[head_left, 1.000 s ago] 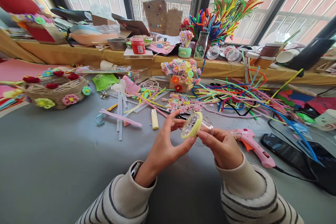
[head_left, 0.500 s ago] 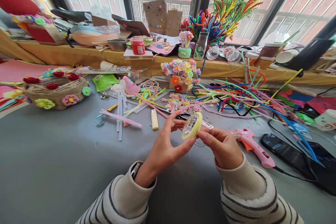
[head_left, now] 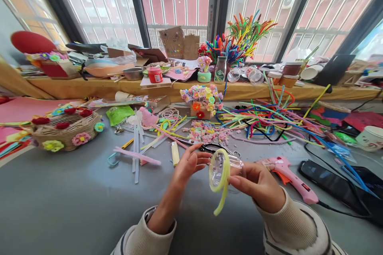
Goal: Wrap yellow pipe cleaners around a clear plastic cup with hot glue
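Yellow pipe cleaner (head_left: 225, 173) circles the clear cup (head_left: 237, 166) beside the right fingertips (head_left: 232, 181).

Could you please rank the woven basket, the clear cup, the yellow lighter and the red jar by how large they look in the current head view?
1. Woven basket
2. Clear cup, held nearer the camera
3. Yellow lighter and red jar: too alike to rank

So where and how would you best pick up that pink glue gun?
I'd grip the pink glue gun by its handle, from the near right: it lies flat, handle slanting that way, orange trigger within finger reach, nozzle end pointing away.
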`<state>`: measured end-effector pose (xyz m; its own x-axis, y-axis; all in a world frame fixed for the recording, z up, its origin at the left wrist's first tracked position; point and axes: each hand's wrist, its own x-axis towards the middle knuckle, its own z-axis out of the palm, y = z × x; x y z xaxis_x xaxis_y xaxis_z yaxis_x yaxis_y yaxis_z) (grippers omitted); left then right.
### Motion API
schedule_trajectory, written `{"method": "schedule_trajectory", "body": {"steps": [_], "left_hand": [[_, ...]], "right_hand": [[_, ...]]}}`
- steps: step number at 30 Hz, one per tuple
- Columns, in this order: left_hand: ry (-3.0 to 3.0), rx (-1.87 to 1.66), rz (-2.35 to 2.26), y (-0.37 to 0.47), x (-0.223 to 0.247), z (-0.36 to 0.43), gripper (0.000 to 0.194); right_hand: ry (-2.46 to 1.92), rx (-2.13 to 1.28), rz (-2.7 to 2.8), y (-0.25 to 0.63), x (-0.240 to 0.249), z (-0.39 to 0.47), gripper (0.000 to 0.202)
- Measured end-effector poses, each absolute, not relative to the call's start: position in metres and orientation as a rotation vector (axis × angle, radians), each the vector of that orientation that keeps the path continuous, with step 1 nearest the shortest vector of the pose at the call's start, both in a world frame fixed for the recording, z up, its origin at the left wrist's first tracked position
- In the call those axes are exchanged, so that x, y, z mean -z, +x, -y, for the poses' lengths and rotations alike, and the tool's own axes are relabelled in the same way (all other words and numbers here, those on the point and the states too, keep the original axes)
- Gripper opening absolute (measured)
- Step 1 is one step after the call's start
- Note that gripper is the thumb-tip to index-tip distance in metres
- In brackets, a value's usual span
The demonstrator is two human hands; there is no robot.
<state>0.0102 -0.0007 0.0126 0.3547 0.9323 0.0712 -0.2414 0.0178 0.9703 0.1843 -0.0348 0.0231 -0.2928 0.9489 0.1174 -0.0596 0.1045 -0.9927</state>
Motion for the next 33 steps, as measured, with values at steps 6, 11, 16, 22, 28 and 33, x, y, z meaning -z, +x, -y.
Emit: {"method": "schedule_trajectory", "body": {"steps": [6, 11, 16, 22, 28, 33], "left_hand": [[1.709, -0.956, -0.663, -0.003, -0.027, 0.009, 0.075], [2.014, -0.835, -0.707, -0.005, -0.035, 0.017, 0.072], [1.979, -0.825, -0.695, -0.002, -0.033, 0.018, 0.064], [1.817, -0.87, -0.728, 0.004, -0.026, 0.015, 0.058], [1.653, -0.944, -0.783, 0.013, -0.02, 0.014, 0.055], [1.548, -0.981, -0.801, 0.018, -0.017, 0.013, 0.057]], "right_hand": [[-0.92, -1.127, 1.705, 0.185, -0.027, 0.038, 0.016], [-0.899, -1.014, 1.863, 0.185, -0.029, 0.037, 0.018], [-0.919, -1.002, 1.852, 0.186, -0.028, 0.035, 0.017], [-1.001, -1.021, 1.799, 0.188, -0.025, 0.035, 0.019], [-1.052, -1.124, 1.718, 0.193, -0.02, 0.03, 0.022], [-1.067, -1.166, 1.649, 0.192, -0.021, 0.028, 0.024]]}}
